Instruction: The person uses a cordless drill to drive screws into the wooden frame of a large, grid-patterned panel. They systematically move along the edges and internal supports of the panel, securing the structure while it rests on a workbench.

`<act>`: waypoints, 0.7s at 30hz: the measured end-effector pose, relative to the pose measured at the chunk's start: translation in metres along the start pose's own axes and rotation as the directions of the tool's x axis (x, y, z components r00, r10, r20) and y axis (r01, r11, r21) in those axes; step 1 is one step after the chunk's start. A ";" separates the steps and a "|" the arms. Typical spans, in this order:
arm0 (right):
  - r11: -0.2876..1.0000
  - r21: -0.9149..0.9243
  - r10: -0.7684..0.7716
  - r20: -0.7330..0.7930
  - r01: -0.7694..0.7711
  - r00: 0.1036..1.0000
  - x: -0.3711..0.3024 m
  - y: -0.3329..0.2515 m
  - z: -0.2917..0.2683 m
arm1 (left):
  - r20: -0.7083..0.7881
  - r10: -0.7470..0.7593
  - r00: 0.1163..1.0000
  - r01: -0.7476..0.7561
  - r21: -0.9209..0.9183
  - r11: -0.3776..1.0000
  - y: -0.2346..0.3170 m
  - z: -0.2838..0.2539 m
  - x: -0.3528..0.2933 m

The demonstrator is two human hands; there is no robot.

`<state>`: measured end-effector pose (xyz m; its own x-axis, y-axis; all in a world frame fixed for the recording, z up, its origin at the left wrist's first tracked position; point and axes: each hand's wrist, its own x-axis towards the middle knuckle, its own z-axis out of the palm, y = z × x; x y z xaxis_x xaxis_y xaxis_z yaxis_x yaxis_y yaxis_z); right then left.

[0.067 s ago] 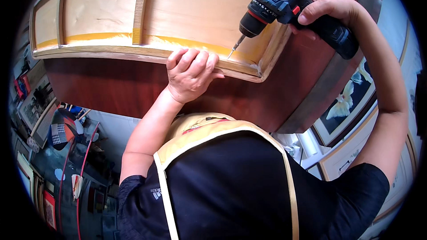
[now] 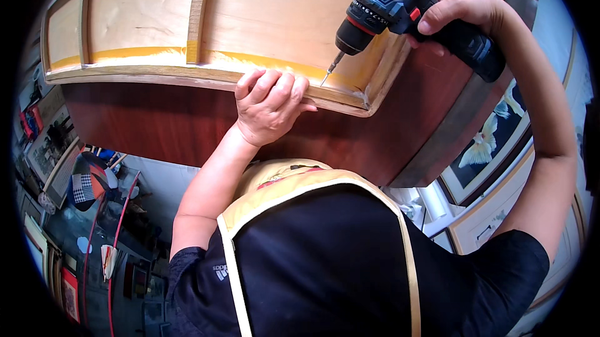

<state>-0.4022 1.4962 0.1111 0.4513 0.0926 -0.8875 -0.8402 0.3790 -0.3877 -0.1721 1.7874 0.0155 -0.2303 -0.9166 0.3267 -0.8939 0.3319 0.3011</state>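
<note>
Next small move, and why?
I'd probably press the drill gently along its bit: the right hand holds it with the bit's tip at the wooden frame's near rail, and the left hand grips that rail close by. Whether a screw sits under the tip is too small to tell.

A red-brown table (image 2: 387, 143) reaches beneath both the left hand (image 2: 269, 109) and the right hand (image 2: 459, 15). Well to the left of the left hand, and nearer the wearer, are a patchwork cloth (image 2: 81, 188) with a checked part, two thin red strips (image 2: 126, 206), a red-and-white bundle (image 2: 109, 261) at one strip, and, farthest left, a small red picture (image 2: 70, 296). On the wearer's side of the right hand, past the table's edge, a dark picture (image 2: 484, 143) shows pale shapes, with a white roll (image 2: 433, 201) to its left and a pale picture (image 2: 500, 203) nearer the wearer.
</note>
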 end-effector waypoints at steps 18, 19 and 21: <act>0.997 0.017 0.068 0.047 -0.069 0.997 0.016 -0.008 -0.008 | 0.017 -0.005 1.000 0.005 -0.016 1.000 0.000 0.002 -0.004; 0.998 0.020 0.062 0.039 -0.063 0.997 0.016 -0.009 -0.007 | 0.021 -0.008 1.000 0.008 -0.019 1.000 -0.001 0.001 -0.004; 0.998 0.026 0.051 0.025 -0.052 0.998 0.015 -0.013 -0.004 | 0.022 -0.015 1.000 0.015 -0.030 0.999 0.000 0.002 -0.005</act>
<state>-0.3856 1.4885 0.1018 0.4152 0.1351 -0.8996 -0.8545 0.3971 -0.3347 -0.1712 1.7918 0.0121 -0.2255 -0.9261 0.3025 -0.8856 0.3242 0.3326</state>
